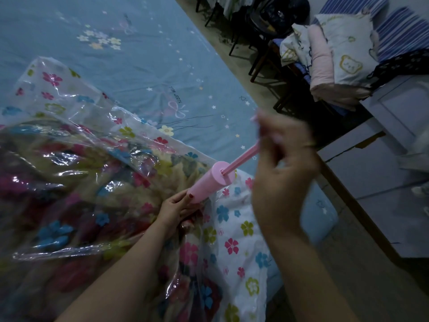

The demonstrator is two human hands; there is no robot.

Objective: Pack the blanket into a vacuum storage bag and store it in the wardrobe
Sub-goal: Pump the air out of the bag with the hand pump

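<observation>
I see the vacuum bag [97, 159], clear plastic printed with flowers, lying on the bed [144, 54] at near left, with the blanket [76, 182] already inside it and showing through the film. My left hand [178, 210] is curled round the lower end of the pink hand pump [209, 182], holding its foot down on the bag, presumably over the valve, which the hand hides. My right hand [283, 163], raised and to the right, is clenched on the handle at the top of the pump rod [241, 159], which stands drawn out of the barrel. The two hands are well apart, one at each end of the pump. I judge the air-removal step to be in hand, the bag not yet flat. The film looks slick and thin, likely to crease and slide under the fingers; the blanket within is soft and bulky, probably light for its bulk. I would take hold of the packed bag by its edges or under its body, not by the valve. Folded bedding [336, 56] lies piled at far right beyond the floor [255, 73].
</observation>
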